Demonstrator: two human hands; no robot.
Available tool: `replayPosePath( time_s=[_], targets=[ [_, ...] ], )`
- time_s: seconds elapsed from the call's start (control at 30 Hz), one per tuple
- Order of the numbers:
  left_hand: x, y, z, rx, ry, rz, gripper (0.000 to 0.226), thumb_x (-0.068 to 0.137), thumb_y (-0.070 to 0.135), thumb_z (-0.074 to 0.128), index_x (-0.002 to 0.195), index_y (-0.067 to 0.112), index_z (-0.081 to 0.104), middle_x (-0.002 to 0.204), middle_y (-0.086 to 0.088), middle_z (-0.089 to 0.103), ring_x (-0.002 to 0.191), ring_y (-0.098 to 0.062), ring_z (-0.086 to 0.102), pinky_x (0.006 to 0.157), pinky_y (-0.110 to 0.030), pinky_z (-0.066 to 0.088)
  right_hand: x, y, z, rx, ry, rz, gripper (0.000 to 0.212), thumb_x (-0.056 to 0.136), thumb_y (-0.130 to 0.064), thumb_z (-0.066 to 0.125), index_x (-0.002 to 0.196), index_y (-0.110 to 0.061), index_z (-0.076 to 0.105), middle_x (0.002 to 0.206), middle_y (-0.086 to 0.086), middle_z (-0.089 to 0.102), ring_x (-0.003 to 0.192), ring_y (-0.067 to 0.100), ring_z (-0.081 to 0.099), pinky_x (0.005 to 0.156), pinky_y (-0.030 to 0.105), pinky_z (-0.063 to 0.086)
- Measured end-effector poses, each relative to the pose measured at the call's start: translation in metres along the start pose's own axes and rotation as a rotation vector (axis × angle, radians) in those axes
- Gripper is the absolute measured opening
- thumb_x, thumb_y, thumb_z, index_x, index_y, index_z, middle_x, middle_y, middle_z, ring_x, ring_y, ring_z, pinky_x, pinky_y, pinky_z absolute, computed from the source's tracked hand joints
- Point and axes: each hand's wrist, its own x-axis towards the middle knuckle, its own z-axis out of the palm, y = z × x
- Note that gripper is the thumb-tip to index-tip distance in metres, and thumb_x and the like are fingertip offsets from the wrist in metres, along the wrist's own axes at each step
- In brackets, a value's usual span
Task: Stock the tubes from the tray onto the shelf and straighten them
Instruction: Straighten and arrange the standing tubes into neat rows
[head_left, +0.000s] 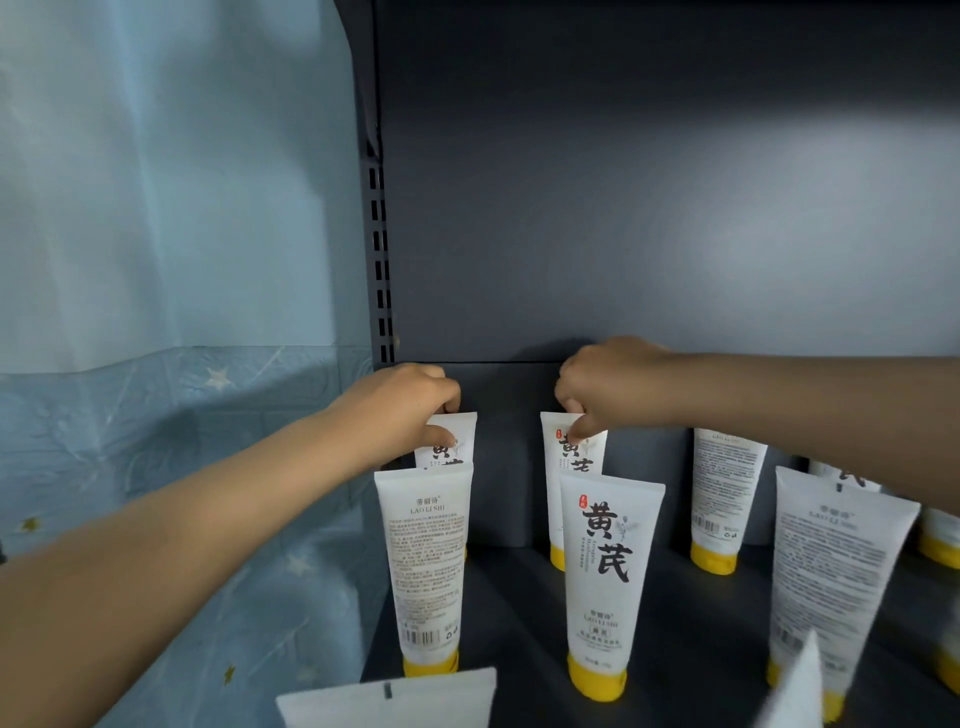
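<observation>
Standing on yellow caps at the front of the dark shelf (685, 654), the left front tube (428, 561) shows its small print and the middle front tube (605, 582) its big black characters, with a right front tube (826, 582) beside them. Behind these, the left hand (410, 405) has its grip pinching the top of the left back tube (460, 441), thumb on its face, and the right hand (608, 389) pinches the top of the middle back tube (576, 470) likewise. Both tubes are upright near the back wall, and a blue starred cloth (156, 415) hangs left of the shelf
</observation>
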Motion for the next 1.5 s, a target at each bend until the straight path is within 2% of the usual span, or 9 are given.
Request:
replayPosePath(
  time_s=[0.27,0.53,0.6,0.7,0.8,0.9,1.1,1.3,1.5],
  targets=[
    [0.002,0.008,-0.039,0.126,-0.081,-0.032,0.027,0.091,0.035,0.054,0.108,0.015,0.060,0.107,-0.003,0.057,0.100,-0.023,0.057,0.081,-0.033,0.047,-0.004,-0.008,-0.041,0.112,-0.078,0.099,0.035,0.087,-0.034,0.058,0.075,-0.001,0.060,0.065,0.010,0.054,0.064,0.025,0.045,0.055,0.025,0.034],
    [-0.015,0.013,-0.101,0.114,0.099,-0.250,0.017,0.092,0.028,0.050,0.097,0.016,0.060,0.105,-0.008,0.063,0.097,-0.029,0.056,0.080,-0.033,0.045,-0.015,-0.019,-0.083,0.234,0.069,0.177,0.044,0.090,-0.042,0.056,0.109,-0.003,0.063,0.108,0.011,0.065,0.100,0.032,0.060,0.081,0.033,0.047],
    [-0.022,0.015,-0.111,0.105,0.188,-0.304,0.015,0.091,0.026,0.048,0.094,0.015,0.059,0.102,-0.010,0.063,0.096,-0.030,0.056,0.080,-0.035,0.045,-0.020,-0.018,-0.092,0.252,0.125,0.206,0.040,0.090,-0.040,0.055,0.105,-0.004,0.062,0.104,0.011,0.063,0.096,0.032,0.058,0.074,0.030,0.045],
    [-0.035,0.016,-0.123,0.102,0.268,-0.373,0.020,0.089,0.023,0.047,0.093,0.007,0.059,0.100,-0.013,0.063,0.095,-0.033,0.056,0.080,-0.037,0.046,-0.034,-0.020,-0.103,0.270,0.203,0.265,0.038,0.091,-0.037,0.053,0.069,-0.006,0.051,0.070,0.009,0.051,0.070,0.028,0.048,0.054,0.025,0.032],
    [-0.052,0.017,-0.129,0.121,0.268,-0.433,0.024,0.089,0.022,0.047,0.097,0.005,0.061,0.102,-0.016,0.061,0.097,-0.034,0.054,0.082,-0.037,0.046,-0.051,-0.022,-0.110,0.281,0.262,0.323,0.043,0.092,-0.035,0.050,0.060,-0.009,0.040,0.062,0.005,0.043,0.058,0.022,0.042,0.054,0.024,0.030],
    [-0.066,0.023,-0.133,0.223,0.238,-0.413,0.026,0.090,0.020,0.046,0.101,0.003,0.061,0.104,-0.019,0.059,0.099,-0.036,0.054,0.081,-0.038,0.046,-0.068,-0.027,-0.119,0.292,0.299,0.345,0.045,0.092,-0.037,0.048,0.058,-0.009,0.038,0.063,0.005,0.041,0.058,0.021,0.041,0.065,0.028,0.034],
    [-0.081,0.046,-0.159,0.239,0.252,-0.362,0.025,0.090,0.020,0.044,0.101,0.005,0.060,0.104,-0.016,0.061,0.099,-0.035,0.055,0.078,-0.037,0.043,-0.091,-0.051,-0.132,0.368,0.365,0.438,0.040,0.092,-0.035,0.049,0.061,-0.011,0.040,0.066,0.003,0.042,0.076,0.030,0.045,0.066,0.028,0.035],
    [-0.108,0.060,-0.177,0.165,0.336,-0.296,0.026,0.090,0.022,0.044,0.100,0.005,0.061,0.104,-0.015,0.060,0.098,-0.035,0.055,0.077,-0.036,0.043,-0.124,-0.077,-0.144,0.401,0.416,0.463,0.038,0.091,-0.038,0.048,0.102,-0.005,0.062,0.102,0.011,0.062,0.096,0.031,0.054,0.076,0.032,0.046],
    [-0.136,0.079,-0.182,0.159,0.392,-0.234,0.025,0.091,0.023,0.044,0.095,0.006,0.061,0.100,-0.015,0.060,0.094,-0.034,0.055,0.075,-0.036,0.042,-0.161,-0.100,-0.150,0.380,0.415,0.481,0.042,0.091,-0.041,0.048,0.101,-0.004,0.066,0.103,0.014,0.066,0.094,0.031,0.056,0.082,0.034,0.049]
  ],
)
